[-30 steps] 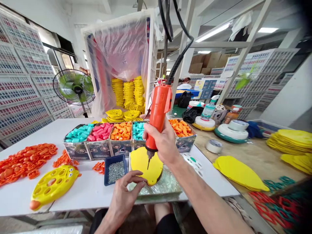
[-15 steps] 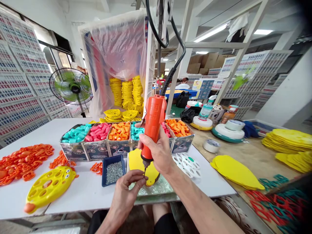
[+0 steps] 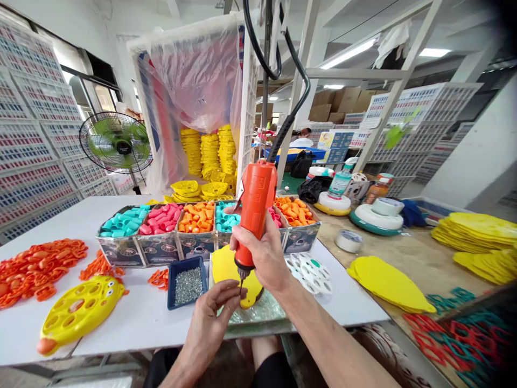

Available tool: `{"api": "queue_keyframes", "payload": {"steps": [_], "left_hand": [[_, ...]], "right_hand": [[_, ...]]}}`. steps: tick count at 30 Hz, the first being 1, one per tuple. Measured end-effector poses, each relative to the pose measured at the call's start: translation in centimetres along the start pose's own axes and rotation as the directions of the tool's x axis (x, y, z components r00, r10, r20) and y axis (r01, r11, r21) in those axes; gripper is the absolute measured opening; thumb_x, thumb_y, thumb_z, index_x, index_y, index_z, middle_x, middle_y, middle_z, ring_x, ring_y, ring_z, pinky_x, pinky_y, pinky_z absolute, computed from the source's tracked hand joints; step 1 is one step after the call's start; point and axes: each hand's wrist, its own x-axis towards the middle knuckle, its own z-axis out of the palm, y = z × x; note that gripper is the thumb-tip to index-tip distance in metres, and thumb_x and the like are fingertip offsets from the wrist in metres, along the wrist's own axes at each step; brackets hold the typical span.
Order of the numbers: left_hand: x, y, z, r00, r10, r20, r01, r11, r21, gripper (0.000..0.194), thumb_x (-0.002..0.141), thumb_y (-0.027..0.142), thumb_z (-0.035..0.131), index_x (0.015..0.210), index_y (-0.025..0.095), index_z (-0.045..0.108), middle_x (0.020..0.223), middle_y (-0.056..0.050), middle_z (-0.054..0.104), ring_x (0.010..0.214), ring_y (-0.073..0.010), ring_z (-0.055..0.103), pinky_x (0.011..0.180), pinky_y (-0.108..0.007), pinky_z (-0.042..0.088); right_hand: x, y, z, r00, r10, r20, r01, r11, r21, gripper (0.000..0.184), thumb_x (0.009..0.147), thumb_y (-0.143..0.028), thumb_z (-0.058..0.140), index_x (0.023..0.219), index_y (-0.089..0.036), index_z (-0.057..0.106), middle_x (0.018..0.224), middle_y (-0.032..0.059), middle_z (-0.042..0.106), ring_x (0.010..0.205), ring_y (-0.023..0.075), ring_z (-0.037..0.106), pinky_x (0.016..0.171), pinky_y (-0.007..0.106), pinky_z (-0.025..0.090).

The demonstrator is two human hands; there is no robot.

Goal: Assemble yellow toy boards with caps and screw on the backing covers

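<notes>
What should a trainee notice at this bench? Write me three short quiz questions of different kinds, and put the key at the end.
1. Multiple choice: which hand grips the driver?
A) left hand
B) right hand
C) both hands

2. True or false: the fingertips of the left hand are at the bit, below the driver's body.

3. Fill in the colour: in the row of boxes, the leftmost box holds ____ pieces.

Key: 1. B; 2. True; 3. Teal

Daylight and ceiling tube lights (image 3: pixel 350 53) brighten the workshop; wide-angle distortion stretches the edges, the upper-right corner blackened.
</notes>
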Motion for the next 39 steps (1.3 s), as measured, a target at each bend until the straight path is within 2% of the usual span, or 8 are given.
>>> {"api": "queue_keyframes", "payload": {"steps": [3, 6, 10, 13, 19, 24, 31, 39], "left_hand": [[0.7, -0.7, -1.1, 0.984, 0.173, 0.046, -0.179, 0.939, 0.295, 0.044, 0.093, 0.026, 0.059, 0.137, 0.023, 0.055, 0.143, -0.011, 0.063, 0.135, -0.0273, 0.056, 0.115, -0.049, 0.045], [2.6, -0.9, -2.1, 0.927, 0.335, 0.169, -0.367, 0.715, 0.596, 0.043, 0.099, 0.026, 0.049, 0.141, 0.027, 0.053, 0.157, -0.008, 0.048, 0.15, -0.0282, 0.035, 0.123, -0.058, 0.027], [5.1, -0.3, -1.9, 0.912, 0.258, 0.32, -0.406, 0.442, 0.8, 0.047, 0.097, 0.039, 0.056, 0.143, 0.028, 0.053, 0.157, -0.009, 0.048, 0.15, -0.0349, 0.032, 0.122, -0.067, 0.021], [5.9, 0.0, -1.3, 0.916, 0.224, 0.333, -0.395, 0.357, 0.846, 0.051, 0.092, 0.044, 0.063, 0.141, 0.031, 0.055, 0.153, -0.007, 0.052, 0.147, -0.0373, 0.034, 0.119, -0.068, 0.025], [5.7, -0.2, -1.1, 0.921, 0.228, 0.316, -0.384, 0.395, 0.835, 0.052, 0.09, 0.038, 0.066, 0.14, 0.028, 0.057, 0.153, -0.008, 0.052, 0.149, -0.036, 0.032, 0.119, -0.06, 0.033], [5.7, 0.1, -0.9, 0.93, 0.207, 0.302, -0.364, 0.434, 0.824, 0.052, 0.086, 0.033, 0.068, 0.137, 0.026, 0.06, 0.153, -0.009, 0.052, 0.149, -0.0392, 0.031, 0.118, -0.063, 0.034], [5.6, 0.3, -0.8, 0.933, 0.194, 0.303, -0.359, 0.45, 0.818, 0.055, 0.087, 0.033, 0.068, 0.141, 0.028, 0.057, 0.154, -0.01, 0.051, 0.149, -0.0406, 0.03, 0.117, -0.064, 0.034], [5.7, 0.1, -0.9, 0.934, 0.184, 0.307, -0.358, 0.442, 0.822, 0.054, 0.085, 0.034, 0.069, 0.139, 0.028, 0.059, 0.155, -0.01, 0.051, 0.15, -0.0401, 0.029, 0.116, -0.065, 0.035]], "right_hand": [[-0.1, 0.3, -0.4, 1.0, -0.008, -0.012, 0.007, 0.999, -0.031, 0.032, 0.086, -0.028, 0.07, 0.115, -0.026, 0.057, 0.118, 0.0032, 0.068, 0.058, 0.0081, 0.059, 0.056, 0.026, 0.052], [-0.5, 0.6, -1.0, 1.0, -0.008, -0.02, 0.006, 0.995, -0.103, 0.031, 0.087, -0.029, 0.069, 0.115, -0.026, 0.057, 0.119, 0.0037, 0.067, 0.06, 0.0087, 0.06, 0.058, 0.027, 0.053], [-1.5, 1.1, -1.8, 0.999, -0.002, -0.041, -0.006, 0.979, -0.206, 0.027, 0.087, -0.03, 0.069, 0.112, -0.026, 0.059, 0.107, 0.0028, 0.069, 0.07, 0.0132, 0.063, 0.065, 0.029, 0.054], [-2.2, 1.4, -2.2, 0.998, 0.01, -0.06, -0.025, 0.966, -0.256, 0.025, 0.086, -0.029, 0.069, 0.109, -0.024, 0.06, 0.099, 0.0025, 0.07, 0.074, 0.0157, 0.065, 0.069, 0.031, 0.054], [-2.9, 1.4, -2.4, 0.998, 0.046, -0.051, -0.056, 0.971, -0.231, 0.016, 0.087, -0.03, 0.069, 0.097, -0.024, 0.059, 0.108, 0.0029, 0.069, 0.066, 0.013, 0.063, 0.068, 0.031, 0.055], [-3.4, 1.9, -2.8, 0.994, 0.079, -0.081, -0.097, 0.964, -0.249, 0.019, 0.086, -0.031, 0.071, 0.093, -0.024, 0.055, 0.097, 0.0027, 0.071, 0.072, 0.0172, 0.067, 0.069, 0.033, 0.056], [-3.5, 2.2, -3.0, 0.995, 0.075, -0.067, -0.09, 0.963, -0.256, 0.016, 0.086, -0.031, 0.07, 0.093, -0.023, 0.058, 0.119, 0.0071, 0.069, 0.08, 0.0178, 0.068, 0.069, 0.033, 0.056], [-4.0, 2.5, -2.8, 0.993, 0.07, -0.096, -0.092, 0.966, -0.243, 0.026, 0.084, -0.033, 0.072, 0.104, -0.022, 0.061, 0.093, 0.0042, 0.071, 0.073, 0.0189, 0.068, 0.069, 0.034, 0.057]]}}
